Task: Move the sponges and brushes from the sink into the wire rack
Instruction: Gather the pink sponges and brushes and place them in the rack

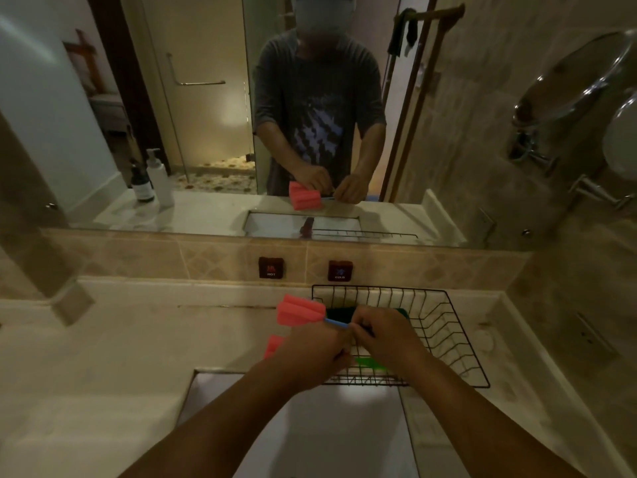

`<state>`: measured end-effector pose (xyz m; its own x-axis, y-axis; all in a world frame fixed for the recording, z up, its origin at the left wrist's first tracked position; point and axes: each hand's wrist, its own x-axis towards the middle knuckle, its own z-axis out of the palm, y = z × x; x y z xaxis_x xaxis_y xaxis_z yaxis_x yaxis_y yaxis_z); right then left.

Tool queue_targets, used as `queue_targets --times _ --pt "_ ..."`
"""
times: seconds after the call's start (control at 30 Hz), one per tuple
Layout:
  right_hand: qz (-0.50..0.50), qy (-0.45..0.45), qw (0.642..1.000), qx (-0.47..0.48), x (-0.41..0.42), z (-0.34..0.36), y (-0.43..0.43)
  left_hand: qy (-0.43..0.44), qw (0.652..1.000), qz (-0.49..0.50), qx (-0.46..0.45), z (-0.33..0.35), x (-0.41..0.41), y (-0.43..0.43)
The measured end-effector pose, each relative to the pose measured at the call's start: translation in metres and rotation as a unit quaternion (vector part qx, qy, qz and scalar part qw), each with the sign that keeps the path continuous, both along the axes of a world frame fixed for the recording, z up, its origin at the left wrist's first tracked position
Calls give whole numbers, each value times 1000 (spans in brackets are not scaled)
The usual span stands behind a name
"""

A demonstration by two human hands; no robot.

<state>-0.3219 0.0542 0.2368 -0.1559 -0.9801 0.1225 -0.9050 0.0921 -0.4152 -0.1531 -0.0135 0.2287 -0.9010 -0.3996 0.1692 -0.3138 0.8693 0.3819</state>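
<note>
A sponge brush with a pink foam head and a thin blue handle is held level above the left edge of the black wire rack. My left hand and my right hand both close on its handle, side by side. A second pink foam piece peeks out under my left hand; what holds it is hidden. Inside the rack lie a dark green sponge and a bright green one, partly covered by my hands. The white sink sits below my forearms.
The rack stands on the pale counter at the sink's back right. Hot and cold wall buttons sit above it. A mirror reflects a person and two pump bottles. A round mirror and chrome fittings stick out of the right wall.
</note>
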Motion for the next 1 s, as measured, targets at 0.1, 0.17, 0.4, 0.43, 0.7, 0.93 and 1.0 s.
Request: queue_targets --times 0.1,0.17,0.4,0.43,0.7,0.93,1.0 --pt "11 -15 1000 -18 -23 -3 4 2 1000 7 2 -1 -23 4" --pt "17 -19 999 -23 -40 -7 6 2 1000 10 8 -3 -39 7" --pt "27 -39 999 -23 -92 -32 18 -8 1000 3 13 -19 -89 20" --pt "28 -38 999 -17 -98 -38 19 -13 1000 0 12 -22 -94 22" --pt "47 -62 997 13 -133 -65 15 -64 996 24 49 -49 -128 27" --pt "55 -76 994 53 -143 -90 -7 -36 998 15 43 -73 -133 11" --pt "63 -79 993 64 -144 -101 -14 -23 998 1 63 -80 -133 4"
